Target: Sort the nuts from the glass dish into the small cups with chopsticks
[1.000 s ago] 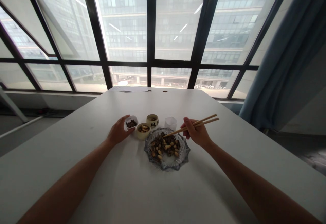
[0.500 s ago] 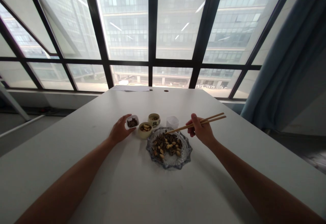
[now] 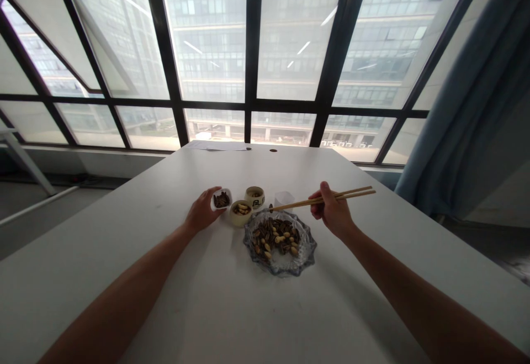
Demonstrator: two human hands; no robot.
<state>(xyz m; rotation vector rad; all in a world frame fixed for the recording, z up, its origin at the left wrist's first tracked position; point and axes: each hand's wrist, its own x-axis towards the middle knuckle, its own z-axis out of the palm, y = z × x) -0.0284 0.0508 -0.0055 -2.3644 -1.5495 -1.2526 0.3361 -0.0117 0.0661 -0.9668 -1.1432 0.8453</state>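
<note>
My left hand [image 3: 202, 211] grips a small white cup [image 3: 221, 200] holding dark seeds, tilted toward me. In my right hand [image 3: 331, 209] is a pair of wooden chopsticks [image 3: 304, 203], whose tips pinch a dark seed [image 3: 270, 208] just above the far rim of a scalloped glass bowl [image 3: 308, 248]. Sunflower seeds and peanuts [image 3: 278, 238] lie in this bowl. Beside the white cup stands a cream cup [image 3: 240, 219] with peanuts. Behind it is another cream cup [image 3: 257, 202] with dark lettering. A translucent cup [image 3: 284, 198] sits behind the chopsticks.
White paper [image 3: 217, 146] lies at the far left edge of the white table [image 3: 232, 309]. Two small dark round spots are near the far edge. Windows rise beyond, and a blue curtain [image 3: 451, 93] hangs at the right.
The chopstick tips have risen from the seeds in the glass bowl to above its far rim, now with a dark seed between them. The whole view has shifted slightly.
</note>
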